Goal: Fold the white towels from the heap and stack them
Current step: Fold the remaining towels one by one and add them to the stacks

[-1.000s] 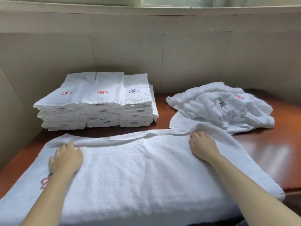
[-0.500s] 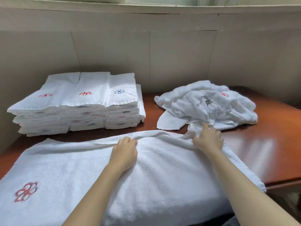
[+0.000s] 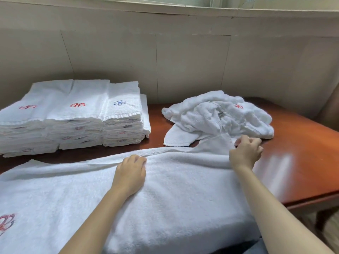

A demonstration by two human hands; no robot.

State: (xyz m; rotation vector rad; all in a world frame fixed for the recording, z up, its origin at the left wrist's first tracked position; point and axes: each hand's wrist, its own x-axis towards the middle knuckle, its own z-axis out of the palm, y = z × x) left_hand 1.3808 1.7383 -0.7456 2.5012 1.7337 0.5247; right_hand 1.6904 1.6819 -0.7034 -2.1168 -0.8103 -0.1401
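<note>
A polished reddish-brown wooden desk (image 3: 297, 162) stands against a beige panelled wall (image 3: 183, 61), with a pale window ledge (image 3: 165, 10) running along the top. Its glossy surface shows a soft light reflection on the right. At the near right, one dark desk leg (image 3: 321, 219) stands on a wooden floor (image 3: 332, 233).

A large white towel (image 3: 183, 202) lies spread across the near part of the desk and hangs over its near edge. A red embroidered emblem (image 3: 6, 224) shows at the towel's near left.

The left hand (image 3: 131, 173) rests on the towel's far hem, fingers curled over the edge and gripping it. The right hand (image 3: 245, 154) pinches the towel's far right corner, which is raised a little off the desk.

Just beyond that corner, at the far right, sits the crumpled heap (image 3: 220, 116) of white towels. At the far left, near the wall, folded towels stand in neat stacks (image 3: 73, 116) side by side, with red and blue emblems on top.
</note>
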